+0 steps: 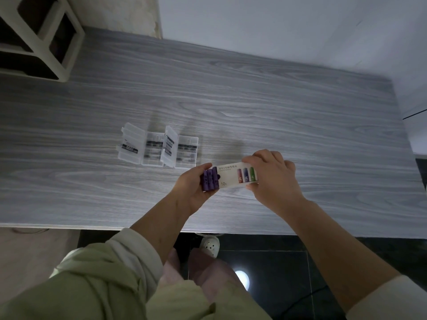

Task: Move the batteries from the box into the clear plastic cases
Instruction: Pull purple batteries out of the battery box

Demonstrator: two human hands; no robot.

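Above the grey wooden table, my right hand (272,176) grips the right end of a long white battery box (231,175) with coloured batteries printed on it. Several purple batteries (209,180) stick out of the box's left end, and my left hand (193,188) is closed around them. Two clear plastic cases lie open on the table beyond my left hand: the left case (141,146) and the right case (181,150). Both cases have dark-labelled contents inside, and their lids stand raised.
A white open shelf unit (39,35) stands on the table (254,100) at the far left corner. A white wall runs along the back and right. Below the table's near edge are a dark tiled floor and a white shoe (210,245).
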